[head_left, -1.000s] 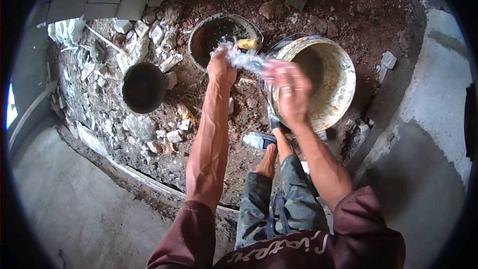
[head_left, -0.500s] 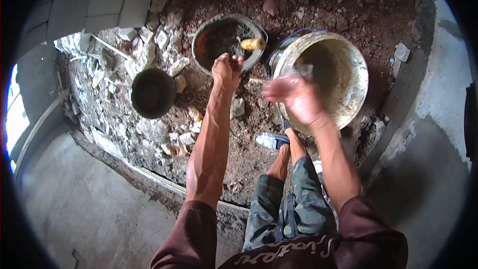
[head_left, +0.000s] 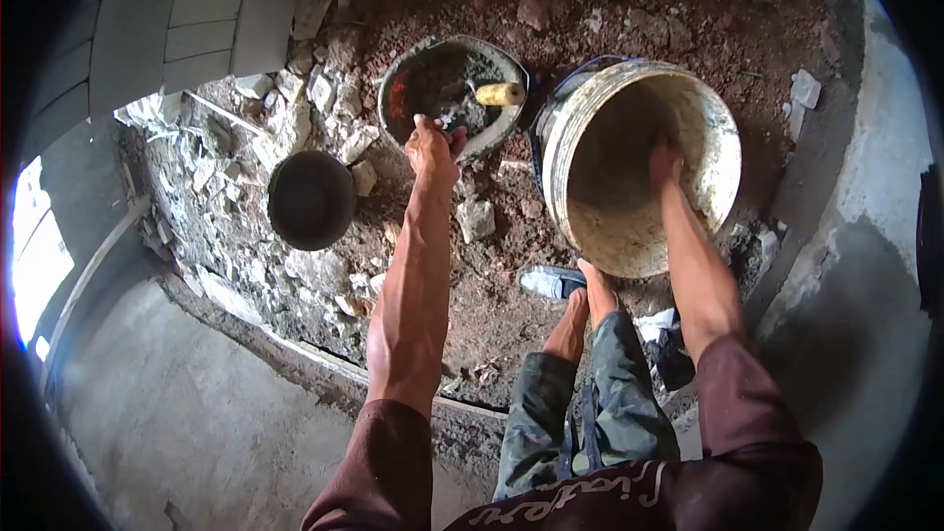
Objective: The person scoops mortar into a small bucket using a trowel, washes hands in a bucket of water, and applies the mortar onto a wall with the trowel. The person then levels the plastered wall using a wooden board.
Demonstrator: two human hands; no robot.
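While the left hand [head_left: 430, 147] is hovering at the near rim of the shallow tub [head_left: 489, 145], the right hand [head_left: 666, 163] is reaching deep into the large pale bucket [head_left: 716, 172], with the forearm crossing over its near rim. The left fingers are curling loosely above the tub's edge, and a small pale spot is showing beside them, but I cannot tell whether they are pinching anything. The right fingertips are disappearing into the dim inside of the bucket, so I cannot tell whether they are grasping something or spreading loose. As for how far things are along, the reach into the bucket is looking well advanced, since the whole hand is sitting below the rim; nothing is showing as lifted out. Grey material [head_left: 479, 71] is lying in the tub, and a tool with a yellowish handle [head_left: 500, 94] is resting there with no hand on it, so any handling of that tool is waiting undone. The bucket is standing to the right of the tub, with its mouth facing the person. A smaller dark bucket [head_left: 339, 177] is standing to the left, untouched, beside pale rubble [head_left: 320, 93], while a loose stone [head_left: 477, 220] is lying just below the tub.
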